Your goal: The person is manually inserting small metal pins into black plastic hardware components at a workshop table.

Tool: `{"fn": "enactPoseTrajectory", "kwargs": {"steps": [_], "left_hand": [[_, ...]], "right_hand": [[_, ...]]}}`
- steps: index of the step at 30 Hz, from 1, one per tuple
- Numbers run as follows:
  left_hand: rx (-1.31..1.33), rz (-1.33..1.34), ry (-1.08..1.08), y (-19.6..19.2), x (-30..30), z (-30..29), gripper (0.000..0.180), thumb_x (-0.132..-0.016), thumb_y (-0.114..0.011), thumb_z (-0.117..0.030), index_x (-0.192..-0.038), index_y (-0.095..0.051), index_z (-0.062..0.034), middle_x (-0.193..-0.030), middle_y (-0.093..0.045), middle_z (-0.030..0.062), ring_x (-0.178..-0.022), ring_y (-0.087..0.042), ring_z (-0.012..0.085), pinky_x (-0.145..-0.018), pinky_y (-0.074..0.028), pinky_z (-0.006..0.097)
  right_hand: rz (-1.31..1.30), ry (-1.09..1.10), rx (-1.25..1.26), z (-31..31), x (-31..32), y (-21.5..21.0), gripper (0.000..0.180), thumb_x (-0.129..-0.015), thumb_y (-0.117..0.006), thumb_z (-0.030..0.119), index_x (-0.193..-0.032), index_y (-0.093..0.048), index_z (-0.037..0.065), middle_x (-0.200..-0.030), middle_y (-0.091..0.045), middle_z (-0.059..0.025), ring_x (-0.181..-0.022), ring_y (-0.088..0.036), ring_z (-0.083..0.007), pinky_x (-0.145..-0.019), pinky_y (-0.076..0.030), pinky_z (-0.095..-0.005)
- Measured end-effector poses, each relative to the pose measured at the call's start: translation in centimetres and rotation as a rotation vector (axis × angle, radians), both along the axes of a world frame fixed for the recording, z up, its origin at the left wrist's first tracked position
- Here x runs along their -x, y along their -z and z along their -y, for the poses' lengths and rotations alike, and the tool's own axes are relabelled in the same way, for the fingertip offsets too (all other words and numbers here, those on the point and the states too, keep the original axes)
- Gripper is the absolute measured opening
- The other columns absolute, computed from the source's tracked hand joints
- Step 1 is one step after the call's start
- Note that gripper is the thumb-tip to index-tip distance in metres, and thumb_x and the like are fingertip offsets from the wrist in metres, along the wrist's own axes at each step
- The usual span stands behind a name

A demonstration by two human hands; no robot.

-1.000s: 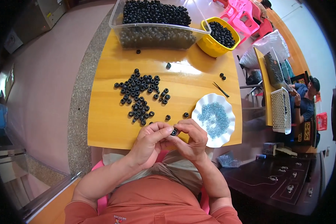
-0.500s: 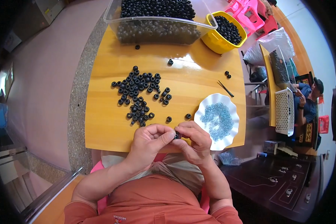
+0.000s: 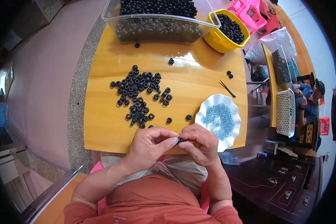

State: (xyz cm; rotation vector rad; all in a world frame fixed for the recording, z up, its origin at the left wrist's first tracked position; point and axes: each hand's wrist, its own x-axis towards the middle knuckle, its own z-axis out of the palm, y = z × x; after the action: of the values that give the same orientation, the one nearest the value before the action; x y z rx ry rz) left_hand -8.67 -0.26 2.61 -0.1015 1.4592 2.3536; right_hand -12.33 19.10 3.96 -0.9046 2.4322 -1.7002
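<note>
My left hand (image 3: 150, 146) and my right hand (image 3: 201, 145) meet at the table's near edge, thumbs and fingertips closed on one small black round part (image 3: 180, 140). Fingers cover most of that part. Just beyond my left hand spreads a loose heap of black ring-like parts (image 3: 138, 86) with open centres. Two single black parts lie apart, one (image 3: 189, 117) beyond my right hand and another (image 3: 169, 120) left of it. A white scalloped plate (image 3: 235, 131) holding small clear bluish beads (image 3: 217, 118) stands to the right of my right hand.
Black tweezers (image 3: 227, 89) lie beyond the plate. A clear plastic bin (image 3: 156, 31) and a yellow basin (image 3: 215, 42), both holding black parts, stand at the table's far edge. At right, another person (image 3: 307, 106) sits by a white perforated basket (image 3: 285, 112).
Both hands have shifted slightly right and nearer to me, still pinching the small black part. A black part beside my left hand's fingers now shows. The heap and plate look the same.
</note>
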Motion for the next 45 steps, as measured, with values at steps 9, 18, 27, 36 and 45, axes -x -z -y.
{"fn": "enactPoseTrajectory", "kwargs": {"steps": [9, 18, 27, 36, 45], "left_hand": [[-0.019, -0.016, 0.014, -0.4, 0.2, 0.2, 0.016, -0.090, -0.066, -0.005, -0.103, -0.067, 0.0053, -0.094, -0.070, 0.0072, -0.086, -0.065, 0.0086, -0.076, -0.052, 0.021], [0.109, -0.012, -0.036, -0.9, 0.0, -0.1, 0.012, -0.087, -0.067, -0.001, -0.098, -0.069, 0.0042, -0.094, -0.069, 0.0084, -0.083, -0.064, 0.0106, -0.075, -0.053, 0.023], [0.469, -0.489, -0.268, -1.3, -0.8, -0.7, 0.010, -0.082, -0.071, -0.001, -0.090, -0.068, 0.0029, -0.084, -0.068, 0.0128, -0.075, -0.067, 0.0208, -0.066, -0.053, 0.028], [0.654, -0.771, -0.444, -1.6, -1.0, -0.9, 0.012, -0.076, -0.075, 0.000, -0.086, -0.067, -0.0009, -0.083, -0.067, 0.0133, -0.073, -0.067, 0.0257, -0.064, -0.053, 0.031], [0.515, -0.624, -0.352, -1.6, -0.8, -0.8, 0.011, -0.078, -0.074, -0.001, -0.087, -0.068, -0.0002, -0.083, -0.067, 0.0126, -0.074, -0.067, 0.0229, -0.065, -0.053, 0.028]], "right_hand": [[-0.106, 0.015, -0.059, 0.3, -0.4, -0.3, 0.020, -0.079, -0.072, 0.002, -0.096, -0.062, 0.000, -0.084, -0.063, -0.0141, -0.071, -0.064, -0.0274, -0.061, -0.051, -0.0325], [-0.309, 0.033, -0.270, 0.4, -0.9, -0.6, 0.015, -0.082, -0.068, 0.004, -0.094, -0.061, -0.002, -0.082, -0.064, -0.0148, -0.064, -0.063, -0.0267, -0.052, -0.050, -0.0316], [-0.457, 0.094, -0.331, 1.1, -1.7, -1.0, 0.014, -0.082, -0.067, 0.001, -0.094, -0.059, -0.002, -0.083, -0.064, -0.0161, -0.065, -0.063, -0.0277, -0.053, -0.051, -0.0325], [-0.245, 0.071, -0.152, 2.2, -2.0, -1.6, 0.010, -0.085, -0.060, -0.005, -0.094, -0.055, -0.003, -0.079, -0.058, -0.0162, -0.066, -0.055, -0.0286, -0.055, -0.045, -0.0341], [-0.245, 0.022, -0.213, 1.6, -1.4, -1.6, 0.015, -0.086, -0.061, -0.002, -0.098, -0.053, -0.003, -0.082, -0.056, -0.0178, -0.068, -0.057, -0.0336, -0.057, -0.048, -0.0378]]}}
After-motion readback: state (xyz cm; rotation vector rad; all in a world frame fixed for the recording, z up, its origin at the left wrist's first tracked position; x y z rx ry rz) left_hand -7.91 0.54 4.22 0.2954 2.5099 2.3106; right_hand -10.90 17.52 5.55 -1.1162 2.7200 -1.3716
